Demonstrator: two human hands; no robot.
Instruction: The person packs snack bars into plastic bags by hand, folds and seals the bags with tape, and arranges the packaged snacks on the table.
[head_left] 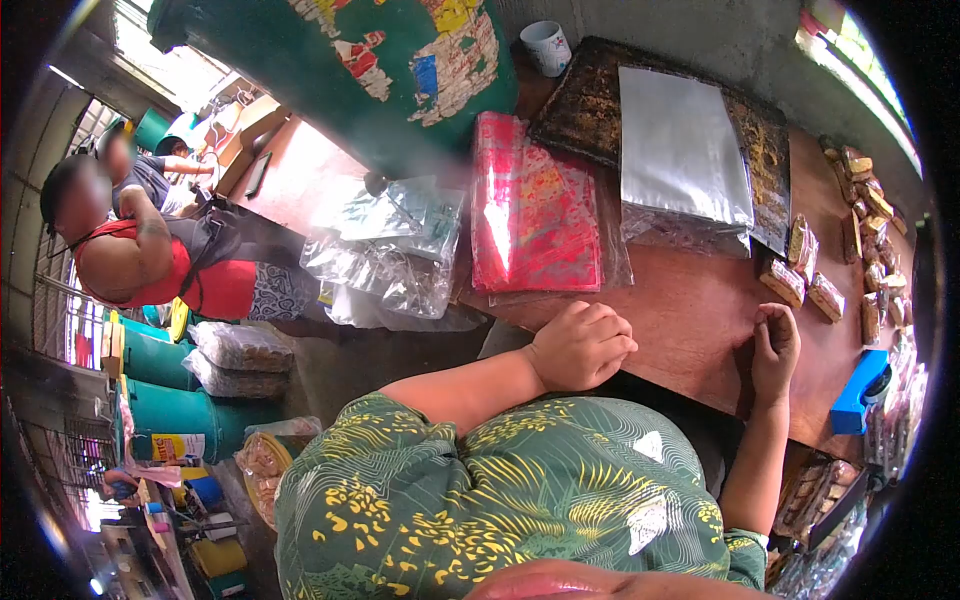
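My left hand (583, 346) rests at the table's front edge, its fingers curled together, just below a stack of red plastic bags (535, 215). My right hand (775, 345) is over the table's right part with its fingers curled in; whatever they hold, if anything, is too small to name. Just beyond it lie several small wrapped packs (783, 283). A stack of silvery clear bags (685, 150) lies on a dark, worn board (762, 145) between and beyond my hands. Clear plastic bags (385, 240) hang over the table's left edge.
A large green drum (430, 90) and a white cup (546, 48) stand at the back. More wrapped packs (872, 235) and a blue tape dispenser (858, 392) are at the right. At left, a person in red (225, 285) stands near green tubs (170, 415), with others behind.
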